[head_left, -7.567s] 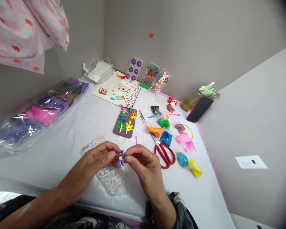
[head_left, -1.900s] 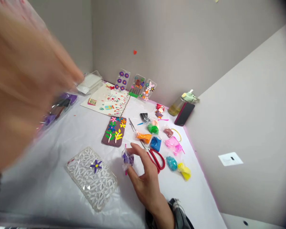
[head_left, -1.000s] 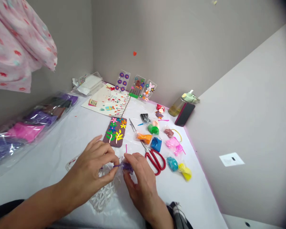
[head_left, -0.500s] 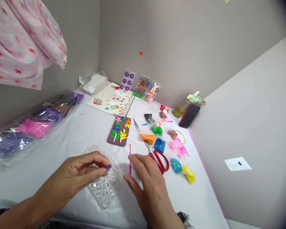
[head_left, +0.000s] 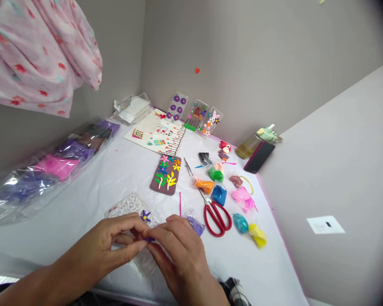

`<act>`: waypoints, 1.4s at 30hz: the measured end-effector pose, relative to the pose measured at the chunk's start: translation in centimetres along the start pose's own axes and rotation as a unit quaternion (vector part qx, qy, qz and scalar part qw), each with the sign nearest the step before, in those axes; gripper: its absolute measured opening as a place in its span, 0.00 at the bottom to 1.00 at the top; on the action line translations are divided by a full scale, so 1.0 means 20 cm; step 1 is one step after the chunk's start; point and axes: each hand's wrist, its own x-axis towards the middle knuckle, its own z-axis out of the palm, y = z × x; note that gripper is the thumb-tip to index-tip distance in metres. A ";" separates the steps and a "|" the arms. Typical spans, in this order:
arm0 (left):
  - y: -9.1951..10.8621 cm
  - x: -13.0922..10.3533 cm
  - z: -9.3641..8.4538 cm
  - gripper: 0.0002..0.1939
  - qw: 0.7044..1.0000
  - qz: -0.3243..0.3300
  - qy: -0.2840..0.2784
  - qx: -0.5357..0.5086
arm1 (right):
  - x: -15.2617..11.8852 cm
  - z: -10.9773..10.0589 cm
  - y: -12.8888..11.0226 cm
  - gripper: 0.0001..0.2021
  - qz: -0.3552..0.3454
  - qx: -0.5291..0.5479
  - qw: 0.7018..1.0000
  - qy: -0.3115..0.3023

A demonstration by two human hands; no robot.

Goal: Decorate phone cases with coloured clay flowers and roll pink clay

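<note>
With thumb and fingertips nearly together, our left hand (head_left: 115, 240) pinches a small purple clay piece (head_left: 150, 239); our right hand (head_left: 180, 255), fingers curled, meets it, its grip hidden. From that piece, our purple clay flower (head_left: 145, 216) lies near twelve o'clock on the textured clear panel (head_left: 127, 204), the red-handled scissors (head_left: 217, 217) between two and three.

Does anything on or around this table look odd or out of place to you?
Nothing I can see looks spilled or broken. The oddest thing is a small red heart up on the grey wall, apart from the decorated cases below. What shows of the purple flower looks whole.
</note>
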 end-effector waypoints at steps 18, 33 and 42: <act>-0.13 -0.07 -0.08 0.11 0.998 -0.008 0.058 0.006 | 0.09 -0.05 0.13 0.07 0.082 0.101 0.984 -0.126; -0.14 -0.07 -0.15 0.09 0.993 0.013 0.118 -0.011 | 0.14 0.09 0.28 0.09 0.041 -0.043 0.985 -0.161; -0.16 -0.09 -0.17 0.09 0.993 -0.002 0.116 -0.008 | 0.14 0.11 0.29 0.06 0.007 -0.082 0.984 -0.155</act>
